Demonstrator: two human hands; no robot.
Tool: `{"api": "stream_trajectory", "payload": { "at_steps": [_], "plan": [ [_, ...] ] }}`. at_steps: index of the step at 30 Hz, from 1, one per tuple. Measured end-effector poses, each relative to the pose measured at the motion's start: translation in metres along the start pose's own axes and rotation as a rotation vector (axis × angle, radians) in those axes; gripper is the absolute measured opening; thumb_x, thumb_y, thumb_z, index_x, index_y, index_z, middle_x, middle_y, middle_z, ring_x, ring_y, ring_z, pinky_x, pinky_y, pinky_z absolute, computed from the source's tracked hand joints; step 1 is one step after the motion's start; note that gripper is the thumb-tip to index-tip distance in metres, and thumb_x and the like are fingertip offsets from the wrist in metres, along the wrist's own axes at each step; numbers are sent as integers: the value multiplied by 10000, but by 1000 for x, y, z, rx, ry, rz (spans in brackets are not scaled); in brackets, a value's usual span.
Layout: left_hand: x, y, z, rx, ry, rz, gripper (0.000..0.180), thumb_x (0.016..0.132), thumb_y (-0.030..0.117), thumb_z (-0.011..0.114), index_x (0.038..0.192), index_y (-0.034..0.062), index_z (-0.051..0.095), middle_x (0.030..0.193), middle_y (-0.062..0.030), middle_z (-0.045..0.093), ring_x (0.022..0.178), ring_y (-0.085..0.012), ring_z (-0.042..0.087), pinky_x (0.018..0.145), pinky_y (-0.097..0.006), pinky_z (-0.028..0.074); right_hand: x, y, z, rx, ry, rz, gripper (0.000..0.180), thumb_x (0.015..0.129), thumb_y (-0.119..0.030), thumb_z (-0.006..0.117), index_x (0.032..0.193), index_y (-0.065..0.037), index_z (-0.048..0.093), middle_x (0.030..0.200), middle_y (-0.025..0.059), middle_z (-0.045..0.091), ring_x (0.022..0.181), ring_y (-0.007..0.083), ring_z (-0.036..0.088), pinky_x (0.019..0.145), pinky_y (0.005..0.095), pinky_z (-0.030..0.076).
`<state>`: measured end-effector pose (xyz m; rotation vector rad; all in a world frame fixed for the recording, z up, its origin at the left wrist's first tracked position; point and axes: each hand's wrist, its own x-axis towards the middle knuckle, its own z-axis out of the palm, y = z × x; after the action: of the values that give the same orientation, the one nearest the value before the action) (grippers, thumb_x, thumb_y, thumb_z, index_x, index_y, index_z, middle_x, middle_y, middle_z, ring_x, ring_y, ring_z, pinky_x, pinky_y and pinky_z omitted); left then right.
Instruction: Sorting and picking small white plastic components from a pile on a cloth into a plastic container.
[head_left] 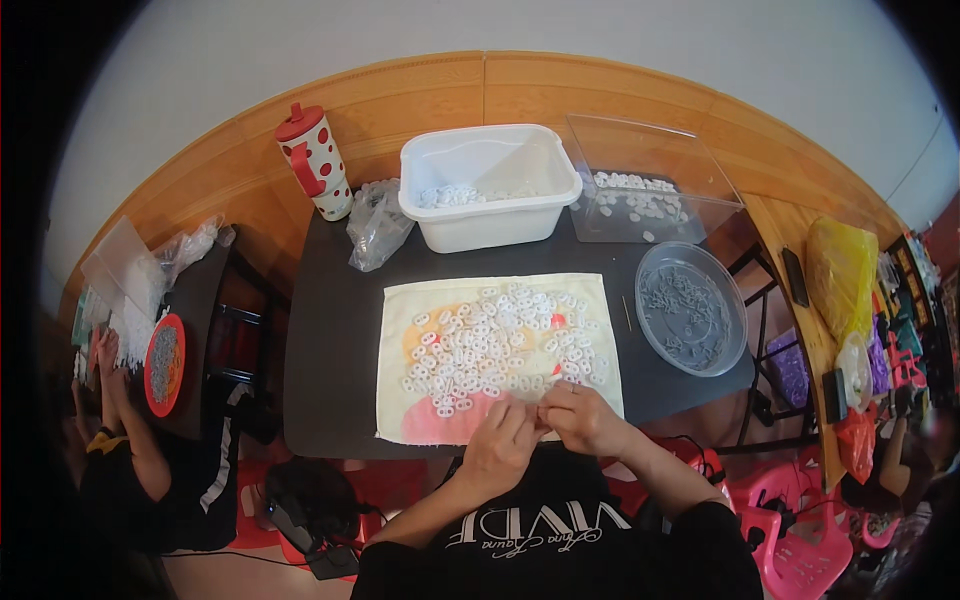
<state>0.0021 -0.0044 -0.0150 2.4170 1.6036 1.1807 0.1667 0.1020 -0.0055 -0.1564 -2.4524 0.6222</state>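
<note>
Both hands' grip pinching one white piece, one cloth

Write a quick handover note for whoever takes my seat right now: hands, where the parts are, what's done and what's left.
Left hand and right hand meet at the cloth's near edge, pinching a small piece between the fingertips; it is too small to make out.
White pieces lie spread across the cloth.
More white pieces sit in the white tub and the clear box.
Round clear dish on the right holds grey bits.
Done: cannot tell which pieces are finished.
Left: judging by the pile, most of the cloth's pieces.
</note>
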Motion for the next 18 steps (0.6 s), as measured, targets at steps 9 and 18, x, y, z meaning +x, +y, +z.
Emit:
{"api": "stream_trajectory", "payload": {
  "at_steps": [9, 18],
  "plan": [
    [-1, 5, -1, -116, 65, -202, 622, 761, 105, 810, 1285, -79, 528, 1038, -201, 570, 900, -371, 534, 790, -437, 469, 29, 34, -80, 155, 376, 516, 71, 802, 13, 690, 855, -16, 652, 793, 7, 630, 750, 95, 588, 657, 255, 471],
    [3, 6, -1, -140, 98, -171, 440, 759, 92, 799, 1121, -61, 600, 1000, -170, 574, 904, -352, 534, 775, -422, 464, 105, 111, -177, -111, 846, 423, 70, 901, -44, 669, 906, 23, 691, 743, 31, 656, 691, 67, 572, 614, 237, 468]
  ]
}}
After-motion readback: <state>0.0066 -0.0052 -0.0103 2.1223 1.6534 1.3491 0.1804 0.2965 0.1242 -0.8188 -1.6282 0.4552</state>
